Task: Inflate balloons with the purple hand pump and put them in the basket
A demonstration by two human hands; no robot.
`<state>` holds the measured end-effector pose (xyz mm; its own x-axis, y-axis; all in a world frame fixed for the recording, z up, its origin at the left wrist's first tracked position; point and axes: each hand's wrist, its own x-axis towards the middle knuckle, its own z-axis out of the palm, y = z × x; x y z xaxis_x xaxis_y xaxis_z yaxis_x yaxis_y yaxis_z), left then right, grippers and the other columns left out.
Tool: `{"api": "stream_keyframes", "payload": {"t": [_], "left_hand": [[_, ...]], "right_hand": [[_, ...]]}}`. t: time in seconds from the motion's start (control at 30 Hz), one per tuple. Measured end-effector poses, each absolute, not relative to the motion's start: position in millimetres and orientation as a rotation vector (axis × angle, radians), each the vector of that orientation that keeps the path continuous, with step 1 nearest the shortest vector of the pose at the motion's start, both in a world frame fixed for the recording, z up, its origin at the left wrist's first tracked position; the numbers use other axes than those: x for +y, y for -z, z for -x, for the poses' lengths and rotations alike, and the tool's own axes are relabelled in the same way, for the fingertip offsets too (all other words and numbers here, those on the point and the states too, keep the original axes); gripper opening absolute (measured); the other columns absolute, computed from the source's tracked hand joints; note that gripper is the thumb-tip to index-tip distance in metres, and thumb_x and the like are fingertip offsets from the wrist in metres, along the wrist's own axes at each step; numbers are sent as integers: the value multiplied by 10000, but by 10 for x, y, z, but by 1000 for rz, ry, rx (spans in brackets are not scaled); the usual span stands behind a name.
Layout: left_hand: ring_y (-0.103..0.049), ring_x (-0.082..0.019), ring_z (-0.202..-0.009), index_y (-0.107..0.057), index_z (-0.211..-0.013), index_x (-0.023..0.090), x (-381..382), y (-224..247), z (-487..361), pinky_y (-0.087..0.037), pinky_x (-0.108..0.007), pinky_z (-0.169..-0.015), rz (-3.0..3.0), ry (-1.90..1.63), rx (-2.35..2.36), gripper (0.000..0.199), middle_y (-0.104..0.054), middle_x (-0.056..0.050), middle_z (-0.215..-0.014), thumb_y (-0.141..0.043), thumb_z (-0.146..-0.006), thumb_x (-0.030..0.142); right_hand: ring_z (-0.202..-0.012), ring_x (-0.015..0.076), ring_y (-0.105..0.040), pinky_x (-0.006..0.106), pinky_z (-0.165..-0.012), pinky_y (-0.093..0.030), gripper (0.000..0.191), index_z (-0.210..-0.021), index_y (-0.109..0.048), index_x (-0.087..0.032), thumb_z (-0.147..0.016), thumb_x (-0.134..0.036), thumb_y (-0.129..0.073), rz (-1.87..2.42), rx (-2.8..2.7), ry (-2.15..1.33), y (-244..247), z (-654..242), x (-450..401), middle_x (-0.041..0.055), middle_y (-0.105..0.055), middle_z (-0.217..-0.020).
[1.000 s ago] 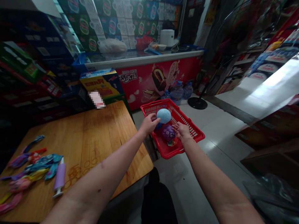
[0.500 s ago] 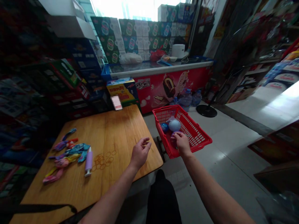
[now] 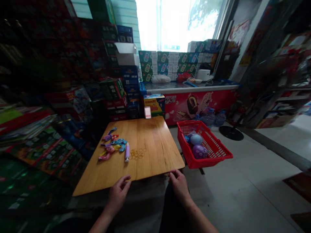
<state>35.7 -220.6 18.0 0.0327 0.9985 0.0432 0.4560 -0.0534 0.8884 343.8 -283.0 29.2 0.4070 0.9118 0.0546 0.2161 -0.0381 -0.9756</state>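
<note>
Close to the front edge of the wooden table [image 3: 155,136], my left hand [image 3: 119,191] is held with thumb and fingers apart and nothing in it. My right hand [image 3: 179,183] is by the table's front right corner, above my leg, its fingers loosely bent and no object visible in them. A purple balloon pump [image 3: 127,152] lies on the table between a pile of colourful limp balloons [image 3: 114,145] and several thin tan rubber bands [image 3: 137,154]. To the right, a red basket [image 3: 216,145] holds a purple patterned balloon [image 3: 199,151], a pale blue balloon [image 3: 196,139] and a partly hidden darker blue one.
Behind the table stand a yellow box [image 3: 154,103] and a red chest freezer [image 3: 179,103] with stacked drink cartons above. Large water bottles [image 3: 210,117] and a round black stand base [image 3: 231,133] are on the floor beyond the basket. Stacked goods line the left side.
My right hand has let go of the purple balloon in the basket and moved back left to the table's corner. My left hand has drawn back to the front edge. The view has turned left.
</note>
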Motion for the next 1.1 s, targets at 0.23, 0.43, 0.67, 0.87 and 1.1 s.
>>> {"api": "stream_keyframes", "payload": {"t": [0.23,0.43,0.67,0.87,1.1], "left_hand": [[-710,-289,-922,-667,-1113,146,-2489,-168,959,-537,-417,-901,-1602,-895,1734,527,-752,-114,-976,-625,-728,503],[-700,-303,-956,-664,-1095,167,-2698,-442,1920,-550,-409,-856,-1509,-1052,1964,544,-746,-110,-1014,-631,-682,518],[-701,-314,-936,-631,-1159,160,-3315,-377,2595,-540,-415,-834,-1366,-1006,2228,541,-740,-118,-949,-589,-756,519],[-688,-285,-971,-592,-1193,178,-3746,-312,2061,-543,-400,-855,-1318,-1257,2190,511,-704,-119,-1122,-545,-823,526],[-668,-228,-964,-600,-1223,192,-3155,-384,805,-548,-372,-859,-1469,-1319,1720,417,-646,-132,-1237,-542,-891,437]], "right_hand": [[-808,239,-659,324,-763,-480,174,-843,-677,-220,-856,-279,-514,1604,-1478,-410,-214,-3055,-3104,71,-701,-846],[-830,244,-646,339,-797,-476,184,-840,-671,-205,-844,-289,-507,1660,-1514,-347,-165,-2942,-3132,83,-699,-856],[-843,242,-650,337,-809,-463,234,-865,-664,-197,-871,-340,-479,1704,-1585,-340,-112,-2833,-3064,94,-699,-880],[-852,254,-653,358,-821,-462,245,-885,-662,-208,-876,-368,-476,1711,-1607,-357,-105,-2831,-3022,105,-705,-915],[-840,276,-676,401,-804,-500,232,-875,-661,-247,-855,-407,-496,1738,-1602,-365,-104,-2772,-2989,99,-714,-914]]}}
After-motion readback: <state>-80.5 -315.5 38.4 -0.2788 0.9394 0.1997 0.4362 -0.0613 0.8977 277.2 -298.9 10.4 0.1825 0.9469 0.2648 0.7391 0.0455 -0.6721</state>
